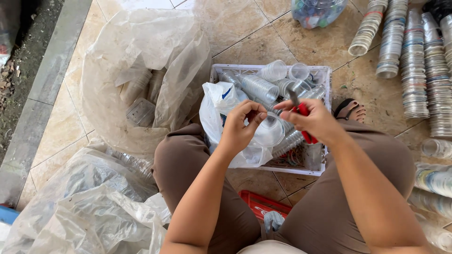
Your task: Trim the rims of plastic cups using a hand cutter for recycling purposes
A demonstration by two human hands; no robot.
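Left hand [241, 126] pinching clear plastic cup [269, 131] at frame centre; right hand [314, 120] closed around red-handled cutter [302, 118]; white crate [323, 75] of cups just behind.

We see a white crate [322, 73], clear cups [259, 87], red-handled cutters [306, 123], brown trousers [183, 155] and a tan, speckled tile floor [263, 47].

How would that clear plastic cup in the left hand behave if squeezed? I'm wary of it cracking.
The clear cup looks thin-walled, so it probably flexes rather than cracks. It likely weighs little: the left hand pinches it by the rim. Its smooth round wall suggests it rolls if dropped.
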